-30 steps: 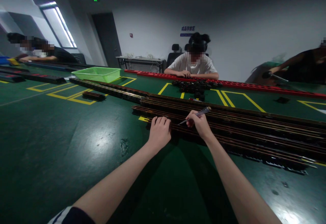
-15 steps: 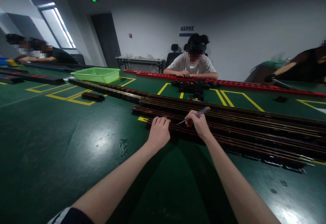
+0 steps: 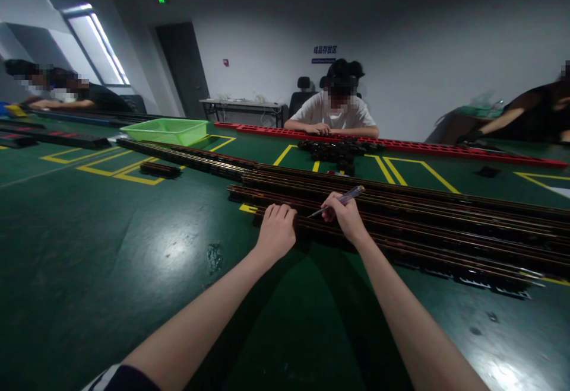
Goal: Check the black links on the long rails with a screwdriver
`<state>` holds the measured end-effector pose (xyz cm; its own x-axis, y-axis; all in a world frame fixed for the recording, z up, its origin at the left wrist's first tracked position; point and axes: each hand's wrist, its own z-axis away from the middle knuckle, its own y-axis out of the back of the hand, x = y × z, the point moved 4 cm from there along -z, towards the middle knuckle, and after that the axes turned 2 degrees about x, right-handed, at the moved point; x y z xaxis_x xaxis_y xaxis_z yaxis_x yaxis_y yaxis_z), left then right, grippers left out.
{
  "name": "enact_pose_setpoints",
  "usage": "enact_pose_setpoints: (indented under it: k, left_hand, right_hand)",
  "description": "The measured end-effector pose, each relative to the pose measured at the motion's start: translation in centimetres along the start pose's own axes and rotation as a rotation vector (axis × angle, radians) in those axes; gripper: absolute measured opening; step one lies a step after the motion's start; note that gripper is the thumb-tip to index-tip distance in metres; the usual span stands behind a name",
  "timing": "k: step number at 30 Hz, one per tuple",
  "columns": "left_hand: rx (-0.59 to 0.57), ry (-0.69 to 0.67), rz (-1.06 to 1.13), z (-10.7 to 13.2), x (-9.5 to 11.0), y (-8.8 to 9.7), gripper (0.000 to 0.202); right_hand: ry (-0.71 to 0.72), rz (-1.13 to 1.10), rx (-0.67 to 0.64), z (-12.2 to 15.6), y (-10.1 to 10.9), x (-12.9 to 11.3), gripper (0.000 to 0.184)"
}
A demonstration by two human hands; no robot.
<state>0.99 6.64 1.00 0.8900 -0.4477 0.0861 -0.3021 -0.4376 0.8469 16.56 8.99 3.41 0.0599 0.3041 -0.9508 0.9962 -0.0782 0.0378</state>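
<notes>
Long dark strips with copper-coloured edges (image 3: 427, 225) lie side by side across the green table (image 3: 111, 260). My left hand (image 3: 276, 232) is closed over the left part of the nearest strip, with its fingers bent across the top. In my right hand (image 3: 346, 218) is a thin screwdriver (image 3: 352, 194) with a clear handle, held like a pen. Its shaft slants down to the left, and the tip is at the nearest strip, just right of my left hand. Whether the tip touches the strip I cannot tell.
Beyond the strips are a heap of small dark parts (image 3: 332, 151), a long red slotted rail (image 3: 401, 146) and a green basket (image 3: 164, 132). A short dark bundle (image 3: 160, 169) lies at left. A person (image 3: 333, 109) sits opposite; other people work at both sides.
The whole view has shifted slightly. My hands and the screwdriver keep nearly the same place on the strips. At the far right, the other person's arm and tool have moved slightly left and lower.
</notes>
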Motion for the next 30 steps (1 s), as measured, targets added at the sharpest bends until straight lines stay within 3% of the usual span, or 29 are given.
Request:
enact_pose_setpoints:
  k: [30]
  left_hand:
    - [0.005,0.001,0.076,0.00,0.11,0.35,0.031]
  right_hand:
    - [-0.008,0.019,0.001,0.06,0.03,-0.23,0.014]
